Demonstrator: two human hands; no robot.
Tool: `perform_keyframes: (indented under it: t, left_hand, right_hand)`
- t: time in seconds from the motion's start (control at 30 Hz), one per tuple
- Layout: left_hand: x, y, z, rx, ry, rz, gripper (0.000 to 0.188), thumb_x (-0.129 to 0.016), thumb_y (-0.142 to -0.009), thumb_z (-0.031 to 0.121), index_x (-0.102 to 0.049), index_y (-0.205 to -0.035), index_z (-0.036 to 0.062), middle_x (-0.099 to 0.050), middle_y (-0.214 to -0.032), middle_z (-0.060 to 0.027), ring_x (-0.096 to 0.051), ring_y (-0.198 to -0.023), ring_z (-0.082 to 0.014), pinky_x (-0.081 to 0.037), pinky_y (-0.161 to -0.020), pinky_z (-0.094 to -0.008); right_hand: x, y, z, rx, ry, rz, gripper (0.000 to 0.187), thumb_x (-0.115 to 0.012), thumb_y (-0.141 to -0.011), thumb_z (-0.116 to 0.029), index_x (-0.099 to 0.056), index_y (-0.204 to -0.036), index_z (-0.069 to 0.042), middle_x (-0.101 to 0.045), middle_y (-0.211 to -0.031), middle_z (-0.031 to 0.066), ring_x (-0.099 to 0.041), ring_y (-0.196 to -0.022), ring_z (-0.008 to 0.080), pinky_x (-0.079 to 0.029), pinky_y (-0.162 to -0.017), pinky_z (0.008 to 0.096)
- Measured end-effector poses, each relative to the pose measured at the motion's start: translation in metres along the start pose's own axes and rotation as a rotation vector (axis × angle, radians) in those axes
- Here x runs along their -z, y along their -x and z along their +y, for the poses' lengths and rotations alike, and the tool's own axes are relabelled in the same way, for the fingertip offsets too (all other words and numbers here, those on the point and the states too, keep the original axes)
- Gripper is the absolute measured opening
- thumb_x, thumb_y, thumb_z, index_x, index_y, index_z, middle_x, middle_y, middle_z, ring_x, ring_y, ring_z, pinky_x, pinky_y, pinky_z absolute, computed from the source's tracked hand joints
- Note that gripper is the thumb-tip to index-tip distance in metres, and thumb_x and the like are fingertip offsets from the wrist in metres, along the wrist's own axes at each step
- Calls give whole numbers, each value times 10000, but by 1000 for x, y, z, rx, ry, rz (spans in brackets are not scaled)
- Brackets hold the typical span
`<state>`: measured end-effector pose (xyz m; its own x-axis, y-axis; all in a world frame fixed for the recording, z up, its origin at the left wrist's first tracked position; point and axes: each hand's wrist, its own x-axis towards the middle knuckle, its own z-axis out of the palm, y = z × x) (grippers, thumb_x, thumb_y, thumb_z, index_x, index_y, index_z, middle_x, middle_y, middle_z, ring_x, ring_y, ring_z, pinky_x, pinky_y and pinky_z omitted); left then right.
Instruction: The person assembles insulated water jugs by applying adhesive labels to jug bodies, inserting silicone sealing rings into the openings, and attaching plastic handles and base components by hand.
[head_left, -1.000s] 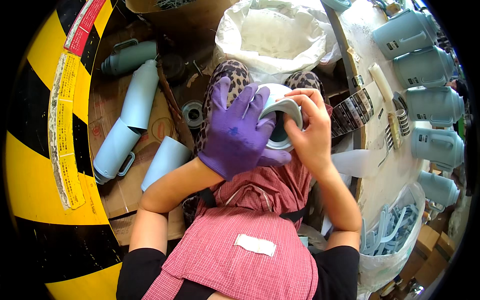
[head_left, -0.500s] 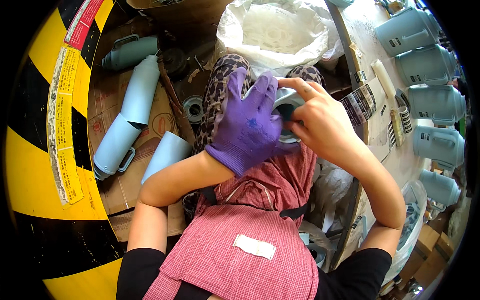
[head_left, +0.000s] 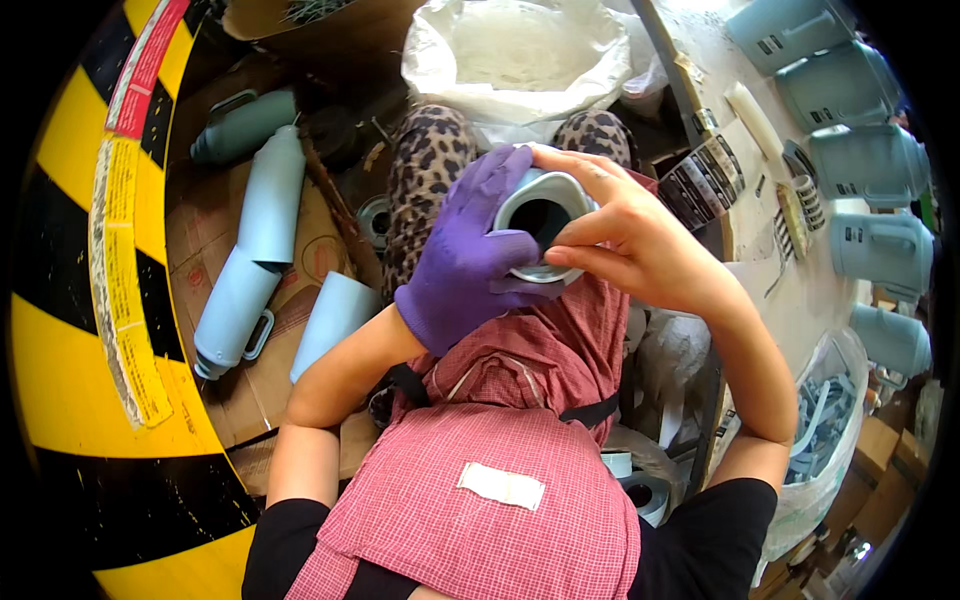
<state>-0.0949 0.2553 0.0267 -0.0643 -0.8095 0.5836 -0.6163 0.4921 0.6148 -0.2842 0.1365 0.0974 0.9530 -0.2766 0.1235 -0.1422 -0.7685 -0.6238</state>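
Observation:
A light blue flask shell (head_left: 553, 184) with a pale round rim is held over my lap, its dark opening facing up toward me. My left hand (head_left: 462, 258), in a purple glove, wraps round its left side with the thumb along the rim. From the right, my bare right hand (head_left: 645, 235) grips the far side of the rim with its fingers. Its thumb and a fingertip come together at the near right edge of the mouth. Whether something small lies between those fingertips is not clear. The lower part of the shell is hidden behind my hands.
Several blue flask shells (head_left: 272, 200) lie on cardboard (head_left: 205, 240) at left, beside a yellow-black striped surface (head_left: 60, 330). A white sack (head_left: 425, 75) stands ahead. The bench (head_left: 745, 215) at right carries a label sheet (head_left: 700, 180) and blue jugs (head_left: 870, 165); a bag of blue handles (head_left: 825, 430) is nearer.
The flask's mouth has turned up toward me and shows more fully. My left thumb has come onto the rim, and my right fingers have shifted to its near right edge. The view has shifted slightly.

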Motion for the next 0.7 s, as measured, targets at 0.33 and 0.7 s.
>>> perform_keyframes:
  t: [0.33, 0.7]
  left_hand:
    - [1, -21, 3, -55, -30, -81, 362, -911, -634, 257, -644, -774, 57, -564, -1399, -270, -551, -1279, -470, -414, -1087, -553]
    - [131, -112, -7, 397, 284, 122, 258, -627, -968, 233, -639, -1064, -7, -665, -1102, -115, -632, -947, -197, -522, -868, -378]
  right_hand:
    - [-24, 24, 6, -12, -399, 327, 129, -734, -884, -126, -780, -922, -11, -490, -1489, 289, -488, -1380, 432, -360, -1158, 462]
    - [-7, 159, 192, -942, 532, 1088, 348, -699, -945, -262, -614, -1236, -92, -668, -1194, 162, -562, -1199, 360, -414, -1043, 446]
